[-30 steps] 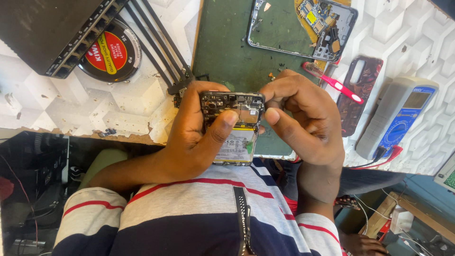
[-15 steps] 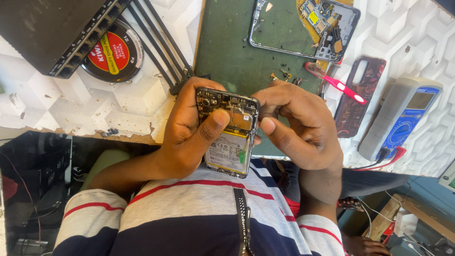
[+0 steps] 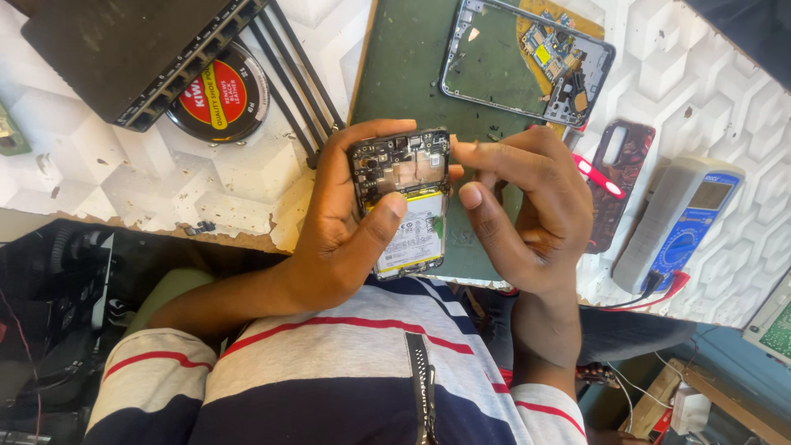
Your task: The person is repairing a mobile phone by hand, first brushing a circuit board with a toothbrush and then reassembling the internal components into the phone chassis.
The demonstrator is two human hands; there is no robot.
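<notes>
Green matting (image 3: 412, 74) covers the counter under an opened phone (image 3: 405, 200), its circuit parts and battery bared, held at picture centre. Left hand (image 3: 342, 239) wraps it from 9 o'clock, its grip pressed round the edges with the thumb lying across the battery. Right hand (image 3: 527, 214), at 3 o'clock, has its grip loosely curled, the fingertips touching the phone's top corner. At 1 o'clock lies an empty phone frame (image 3: 527, 62); at 3 o'clock a grey multimeter (image 3: 680, 222); at 10 o'clock a round polish tin (image 3: 218, 103).
</notes>
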